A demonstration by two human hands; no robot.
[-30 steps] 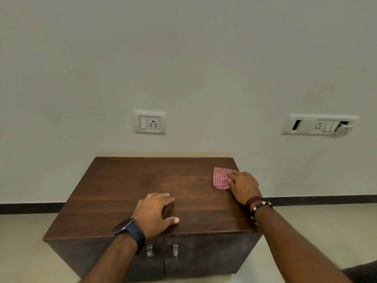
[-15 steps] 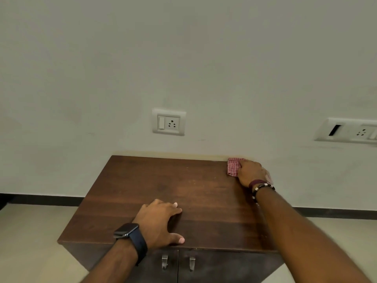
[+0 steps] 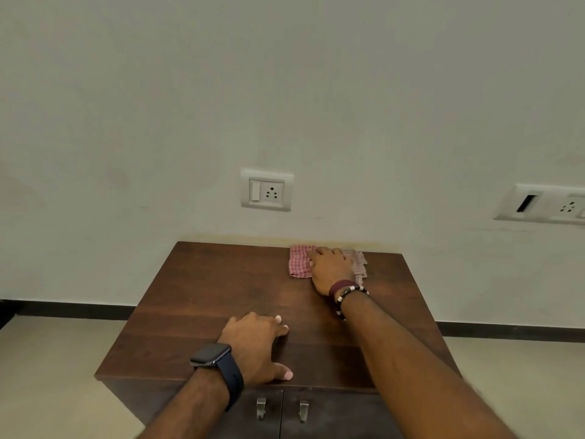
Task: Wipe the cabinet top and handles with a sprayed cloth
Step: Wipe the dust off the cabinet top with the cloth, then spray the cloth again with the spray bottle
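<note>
Head view. The cabinet top (image 3: pixel 221 299), a dark brown wood-grain panel, fills the lower centre of the frame and its rear edge meets a pale wall (image 3: pixel 285 90).

The right hand (image 3: pixel 330 267) lies palm-down on the red-and-white checked cloth (image 3: pixel 299 261) at the rear edge of the top, right of centre. The fingers are extended and lie close together, pressing the cloth flat against the wood; nothing is pinched. Cloth shows on both sides of the hand, the right portion paler and rumpled. The wrist carries a maroon band and a beaded bracelet (image 3: pixel 348 291).

The left hand (image 3: pixel 256 350) rests palm-down on bare wood near the front edge, at lower centre, fingers spread slightly and thumb set apart, well clear of the cloth. A dark smartwatch (image 3: pixel 210 354) sits on that wrist.

Two metal door handles (image 3: pixel 261 407) hang side by side on the cabinet front, at the bottom of the frame.

A socket plate (image 3: pixel 267 190) is mounted on the wall above the cabinet; a second plate (image 3: pixel 544 204) sits at the right edge of the frame.
</note>
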